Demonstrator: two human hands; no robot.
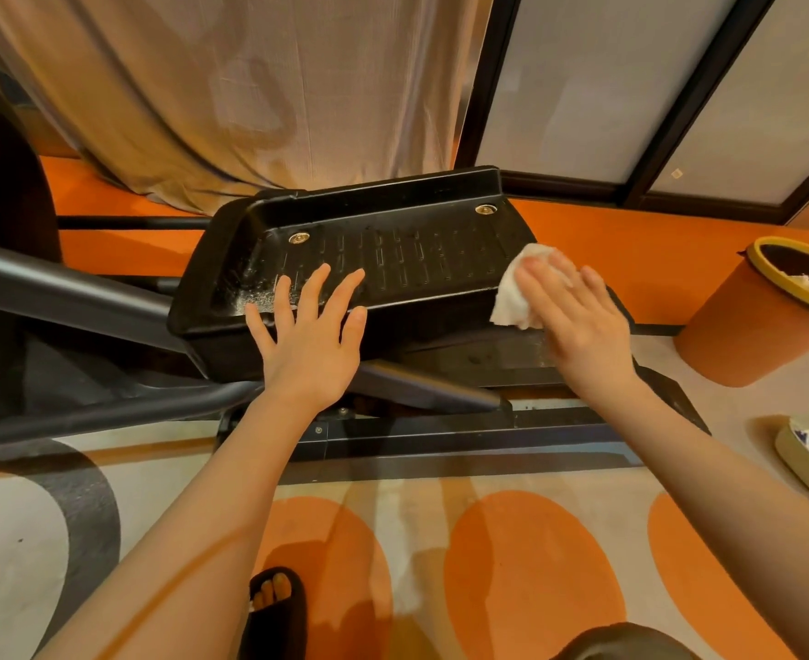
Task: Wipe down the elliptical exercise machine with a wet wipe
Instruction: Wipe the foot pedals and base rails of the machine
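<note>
Warm, dim indoor light; edges bow (wide-angle lens); right hand [578, 316] slightly motion-blurred.

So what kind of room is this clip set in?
Probably a home or small workout room: an elliptical's black foot pedal, a patterned orange carpet, a curtain over dark-framed windows, and an orange waste bin.

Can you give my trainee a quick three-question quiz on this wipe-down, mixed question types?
1. True or false: the left hand grips the wet wipe.
2. Where does the right hand press the wipe? A) right end of the foot pedal B) the orange bin C) the curtain
3. Fill in: the pedal's dusty white residue lies near its ____ end.

Key: 1 false, it rests open on the pedal's near edge; 2 A; 3 left.
</note>
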